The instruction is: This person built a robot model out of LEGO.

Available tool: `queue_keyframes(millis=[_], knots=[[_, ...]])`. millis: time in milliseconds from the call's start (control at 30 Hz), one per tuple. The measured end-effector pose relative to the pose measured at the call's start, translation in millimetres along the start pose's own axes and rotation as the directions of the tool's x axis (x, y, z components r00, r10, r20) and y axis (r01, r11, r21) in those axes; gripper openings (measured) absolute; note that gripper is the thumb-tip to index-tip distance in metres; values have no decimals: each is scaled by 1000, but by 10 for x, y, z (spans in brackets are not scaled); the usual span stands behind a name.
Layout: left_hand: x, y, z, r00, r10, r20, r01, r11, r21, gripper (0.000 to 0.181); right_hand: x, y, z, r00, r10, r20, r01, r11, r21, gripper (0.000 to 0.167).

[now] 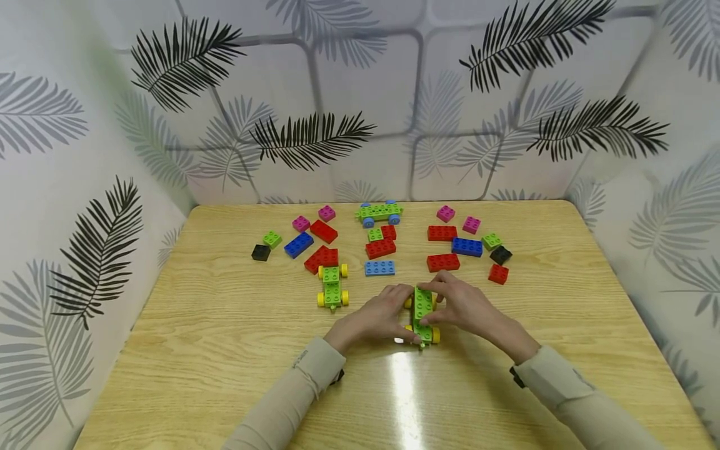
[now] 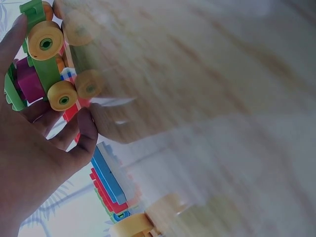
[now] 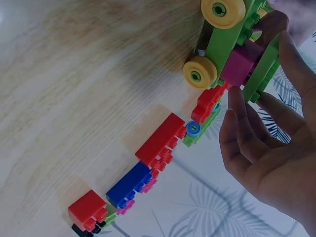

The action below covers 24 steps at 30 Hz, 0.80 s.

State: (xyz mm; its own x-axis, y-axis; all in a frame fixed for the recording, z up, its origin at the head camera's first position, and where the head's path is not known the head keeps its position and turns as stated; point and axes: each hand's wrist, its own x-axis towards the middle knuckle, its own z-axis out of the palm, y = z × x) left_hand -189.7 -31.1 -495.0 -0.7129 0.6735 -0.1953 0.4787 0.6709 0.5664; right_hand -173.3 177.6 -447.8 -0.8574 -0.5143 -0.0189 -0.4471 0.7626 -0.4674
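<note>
A green toy car base on yellow wheels stands on the table between my hands. On it sits a magenta brick, and over that lies a flat green studded brick. My left hand holds the car base from the left, thumb at its near end and fingers by the far wheel. My right hand grips the flat green brick, thumb at its near end and a fingertip at the far end. In the head view the green brick hides the magenta one.
Left of my hands stands another green car with yellow wheels. A light blue brick, red bricks and a dark blue brick lie beyond. Farther back is a green car base with blue wheels. A patterned wall borders the table.
</note>
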Motion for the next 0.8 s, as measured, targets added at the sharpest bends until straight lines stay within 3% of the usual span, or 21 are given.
queue_keyframes(millis=[533,800], knots=[[5,-17,14,1000,-3,-20,3,1000,-15,103,87,-56,-58,993,71,91,-71,997,-4,66],[12,-30,8,1000,12,-24,-12,1000,-6,103,107,-55,-52,992,86,91,-83,996,-40,66]])
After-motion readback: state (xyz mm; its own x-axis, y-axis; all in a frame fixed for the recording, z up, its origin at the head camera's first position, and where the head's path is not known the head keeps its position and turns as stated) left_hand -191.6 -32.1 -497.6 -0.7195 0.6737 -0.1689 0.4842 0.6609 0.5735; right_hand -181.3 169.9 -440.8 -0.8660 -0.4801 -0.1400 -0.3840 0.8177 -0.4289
